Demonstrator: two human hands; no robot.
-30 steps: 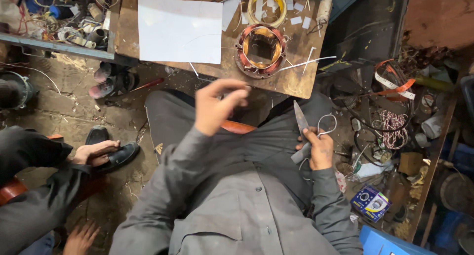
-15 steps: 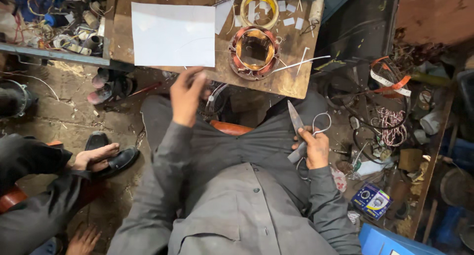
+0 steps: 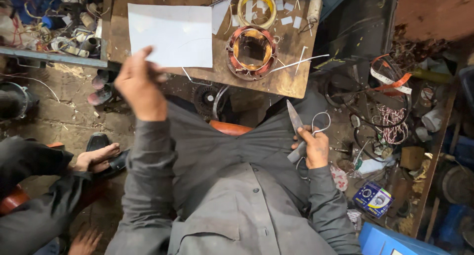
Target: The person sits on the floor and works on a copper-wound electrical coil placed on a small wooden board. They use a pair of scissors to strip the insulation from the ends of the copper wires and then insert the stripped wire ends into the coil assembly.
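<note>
Overhead, the left hand (image 3: 139,87) reaches the white sheet (image 3: 170,34) on the wooden tabletop (image 3: 291,80), fingers curled at its edge. Right hand (image 3: 314,147) grips scissors (image 3: 299,131) over the lap; clutter covers the workshop floor (image 3: 64,104).

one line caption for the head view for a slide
Seated person's left hand reaches a white paper sheet on a wooden board beside a copper-wound stator; right hand holds scissors.
</note>
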